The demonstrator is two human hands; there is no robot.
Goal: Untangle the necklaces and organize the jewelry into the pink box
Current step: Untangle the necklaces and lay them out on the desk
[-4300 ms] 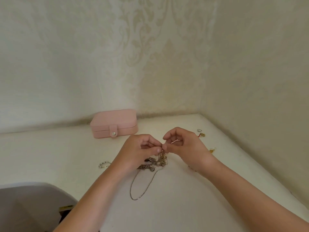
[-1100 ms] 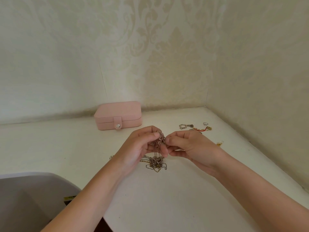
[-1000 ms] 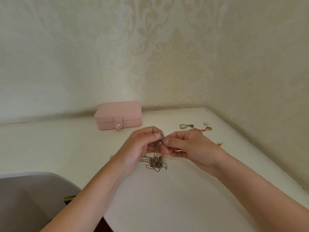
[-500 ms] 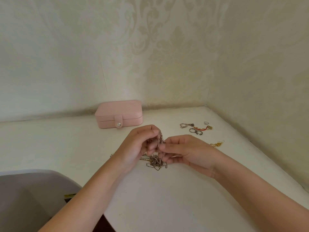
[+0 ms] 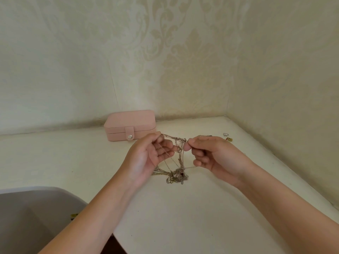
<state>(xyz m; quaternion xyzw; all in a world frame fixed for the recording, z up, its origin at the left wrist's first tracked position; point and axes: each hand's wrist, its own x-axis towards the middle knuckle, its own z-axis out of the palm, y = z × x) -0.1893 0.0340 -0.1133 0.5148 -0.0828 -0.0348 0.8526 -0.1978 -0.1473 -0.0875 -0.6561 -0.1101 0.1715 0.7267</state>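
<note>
Progress: early; nothing is sorted yet.

- Necklaces [image 5: 177, 175]: several thin chains knotted into one clump. The clump hangs low, touching or just above the table [image 5: 183, 226]; which of the two cannot be told. Strands run up from it to both hands, and one length is stretched between them. No chain looks free of the rest.
- Left hand [image 5: 149, 158]: thumb and forefinger pinch a strand at the top. The other fingers are loosely curled, with chain draped across them.
- Right hand [image 5: 212, 154]: thumb and forefinger pinch the other end of the stretched length. A thin strand runs from the lower fingers towards the clump.
- Pink box [image 5: 130, 125]: at the back of the table, against the wall [image 5: 165, 61], well behind the hands. It is closed, with the snap strap fastened. It would have to be opened before anything goes in.
- Ring [image 5: 225, 134] and gold trinket [image 5: 229, 139]: loose on the table, right of the right hand, near the corner. Neither is boxed.
- Grey object [image 5: 36, 217]: lower left, below the table edge; what it is cannot be told.

Left to do: free each chain, open the box, put all the pieces in.

Obstruction: none between hands and box. The knot itself is the hold-up.
</note>
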